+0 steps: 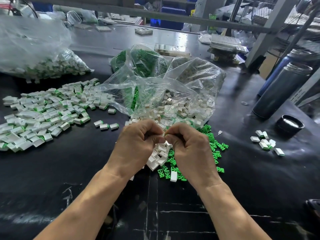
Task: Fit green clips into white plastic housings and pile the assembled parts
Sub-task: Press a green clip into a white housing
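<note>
My left hand and my right hand meet fingertip to fingertip above the black table. Between them sits a small white housing: the left fingers pinch it, and the right fingers pinch a green clip at its end, the clip mostly hidden. Under the hands lie loose white housings and scattered green clips. A wide pile of assembled white-and-green parts spreads at the left.
An open clear bag of white housings lies just beyond the hands, with a bag of green clips behind it. A large bag of assembled parts lies far left. Two dark flasks, a lid and a few assembled parts sit at right.
</note>
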`<move>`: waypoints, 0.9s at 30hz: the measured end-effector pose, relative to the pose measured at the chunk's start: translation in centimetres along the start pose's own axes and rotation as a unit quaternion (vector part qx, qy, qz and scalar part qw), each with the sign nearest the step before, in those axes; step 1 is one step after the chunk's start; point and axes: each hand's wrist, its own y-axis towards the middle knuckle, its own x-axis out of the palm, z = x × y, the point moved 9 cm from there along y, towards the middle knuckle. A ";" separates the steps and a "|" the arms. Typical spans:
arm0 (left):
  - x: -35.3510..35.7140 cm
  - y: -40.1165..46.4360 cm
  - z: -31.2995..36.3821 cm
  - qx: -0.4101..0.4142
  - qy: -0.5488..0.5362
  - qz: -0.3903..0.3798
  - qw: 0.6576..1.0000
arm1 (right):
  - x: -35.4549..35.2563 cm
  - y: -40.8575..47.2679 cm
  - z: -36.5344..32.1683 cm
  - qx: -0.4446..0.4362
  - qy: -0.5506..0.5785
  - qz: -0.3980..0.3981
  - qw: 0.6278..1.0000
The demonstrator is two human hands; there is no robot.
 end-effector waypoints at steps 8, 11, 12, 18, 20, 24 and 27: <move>0.2 -0.1 -0.3 -0.024 -0.078 0.004 0.997 | 0.3 -0.1 1.7 0.081 0.129 0.011 0.988; 0.4 -0.1 -0.2 -0.029 -0.093 0.003 0.995 | 0.2 -0.2 1.8 0.089 0.145 0.017 0.985; 0.5 -0.1 -0.2 -0.030 -0.095 0.003 0.995 | 0.2 -0.2 1.8 0.091 0.150 0.017 0.984; 0.8 0.0 -0.4 -0.038 -0.115 0.010 0.993 | 0.3 -0.2 2.0 0.092 0.181 0.019 0.979; 1.0 0.0 -0.2 -0.033 -0.119 0.007 0.992 | 0.1 -0.1 2.0 0.088 0.181 0.022 0.979; 1.1 0.1 0.1 -0.026 -0.122 -0.006 0.992 | -0.3 0.2 2.2 0.084 0.165 0.037 0.982; 1.1 0.0 0.0 -0.024 -0.120 -0.019 0.992 | -0.3 0.1 2.3 0.085 0.165 0.040 0.982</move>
